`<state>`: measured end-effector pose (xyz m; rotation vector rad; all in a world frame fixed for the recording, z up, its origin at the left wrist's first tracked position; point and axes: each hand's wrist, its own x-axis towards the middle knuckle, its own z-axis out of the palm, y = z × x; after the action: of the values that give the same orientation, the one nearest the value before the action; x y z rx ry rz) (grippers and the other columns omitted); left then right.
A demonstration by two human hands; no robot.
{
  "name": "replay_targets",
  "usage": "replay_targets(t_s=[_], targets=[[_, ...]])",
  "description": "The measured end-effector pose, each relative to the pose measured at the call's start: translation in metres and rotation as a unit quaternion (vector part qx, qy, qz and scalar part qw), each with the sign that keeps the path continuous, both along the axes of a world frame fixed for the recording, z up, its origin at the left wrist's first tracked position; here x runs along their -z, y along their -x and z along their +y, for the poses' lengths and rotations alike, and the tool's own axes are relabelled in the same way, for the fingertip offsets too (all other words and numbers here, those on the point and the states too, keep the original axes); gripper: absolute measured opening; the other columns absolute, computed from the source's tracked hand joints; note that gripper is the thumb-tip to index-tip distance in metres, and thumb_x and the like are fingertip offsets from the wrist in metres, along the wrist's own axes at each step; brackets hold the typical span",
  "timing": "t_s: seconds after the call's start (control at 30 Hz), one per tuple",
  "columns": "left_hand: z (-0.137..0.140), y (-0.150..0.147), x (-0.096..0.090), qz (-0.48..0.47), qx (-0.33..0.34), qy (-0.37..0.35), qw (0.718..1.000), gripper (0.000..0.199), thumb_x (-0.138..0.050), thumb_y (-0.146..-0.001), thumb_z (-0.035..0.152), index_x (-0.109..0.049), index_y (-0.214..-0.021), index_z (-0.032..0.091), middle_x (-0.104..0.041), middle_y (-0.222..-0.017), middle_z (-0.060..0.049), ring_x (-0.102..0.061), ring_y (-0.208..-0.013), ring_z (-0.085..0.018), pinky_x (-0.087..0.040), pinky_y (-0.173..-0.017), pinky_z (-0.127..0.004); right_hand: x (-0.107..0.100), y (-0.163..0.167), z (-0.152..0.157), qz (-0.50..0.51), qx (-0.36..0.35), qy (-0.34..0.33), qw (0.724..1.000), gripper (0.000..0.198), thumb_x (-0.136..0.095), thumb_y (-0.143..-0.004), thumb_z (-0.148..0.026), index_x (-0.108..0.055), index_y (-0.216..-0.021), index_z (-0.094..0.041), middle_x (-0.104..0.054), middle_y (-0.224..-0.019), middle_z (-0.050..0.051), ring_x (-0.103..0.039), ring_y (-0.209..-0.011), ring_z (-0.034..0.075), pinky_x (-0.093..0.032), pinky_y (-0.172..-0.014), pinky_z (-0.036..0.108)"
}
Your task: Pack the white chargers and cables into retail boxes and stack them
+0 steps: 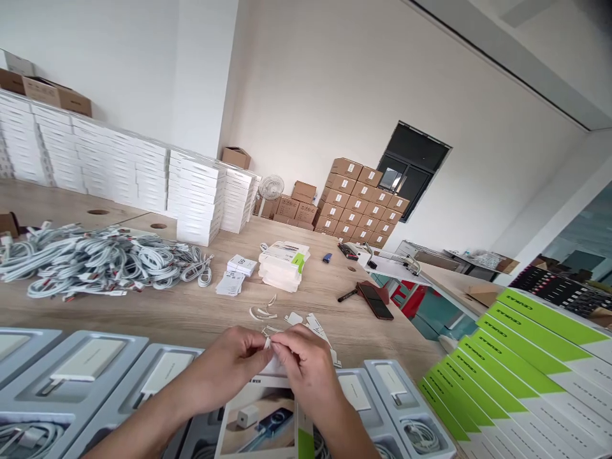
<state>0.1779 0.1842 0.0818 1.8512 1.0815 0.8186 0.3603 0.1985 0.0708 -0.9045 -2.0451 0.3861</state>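
Note:
Both hands meet at the top end of a white and green charger box (261,421), printed with a charger and a phone. My left hand (229,370) is closed, its thumb and forefinger pinching the box's white end. My right hand (308,370) pinches the same end from the other side; the fingers hide the exact spot. Under and beside the box lie grey trays (102,376), each with a white plug charger (88,358) and a coiled cable (421,435). Scraps of white card (315,326) lie just beyond the fingers.
A heap of grey-white cables (109,258) lies at the left, before stacked white boxes (196,191). Leaflets (230,282), flattened cartons (282,268) and a phone (375,301) rest farther back. Green and white boxes (516,370) are piled at the right.

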Motion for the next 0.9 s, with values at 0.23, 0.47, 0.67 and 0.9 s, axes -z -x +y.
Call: replay_targets(t_s=[0.23,0.47,0.67,0.9], targets=[[-0.011,-0.001,-0.011,0.053,-0.006,-0.045,0.998,0.031,-0.037,-0.092,0.028,-0.041,-0.062,0.02,-0.035,-0.063,0.005,-0.04,-0.062,-0.013,-0.026,-0.059,-0.025,-0.007,0.0,-0.007,-0.046,-0.004,0.007,0.999,0.018,-0.055,-0.094,-0.025,-0.073,-0.091,-0.026,-0.069,-0.082,0.002,-0.061,-0.077,0.017,-0.046,-0.071,0.029],[-0.015,-0.001,-0.017,0.114,-0.008,-0.069,0.991,0.036,-0.034,-0.095,0.031,-0.035,-0.061,0.021,-0.043,-0.059,0.005,-0.043,-0.059,-0.013,-0.029,-0.06,-0.025,-0.014,0.001,-0.014,-0.084,-0.013,0.007,0.996,0.023,-0.048,-0.095,-0.023,-0.07,-0.089,-0.024,-0.069,-0.081,0.004,-0.061,-0.076,0.018,-0.044,-0.07,0.03],[-0.015,-0.002,-0.016,0.101,0.001,-0.044,0.994,0.031,-0.033,-0.092,0.025,-0.034,-0.062,0.021,-0.038,-0.06,0.005,-0.039,-0.059,-0.013,-0.027,-0.058,-0.026,-0.013,0.005,-0.015,-0.072,0.009,0.025,0.997,0.023,-0.05,-0.089,-0.018,-0.069,-0.076,-0.022,-0.064,-0.068,0.002,-0.057,-0.065,0.015,-0.043,-0.062,0.028],[-0.001,0.011,-0.01,0.043,-0.031,0.037,0.998,0.031,-0.042,-0.086,0.031,-0.031,-0.058,0.021,-0.025,-0.059,0.005,-0.029,-0.057,-0.013,-0.022,-0.055,-0.027,0.005,-0.016,0.015,0.124,0.072,0.2,0.969,0.023,-0.057,-0.085,-0.035,-0.072,-0.089,-0.017,-0.069,-0.073,0.004,-0.063,-0.059,0.016,-0.051,-0.055,0.027]])
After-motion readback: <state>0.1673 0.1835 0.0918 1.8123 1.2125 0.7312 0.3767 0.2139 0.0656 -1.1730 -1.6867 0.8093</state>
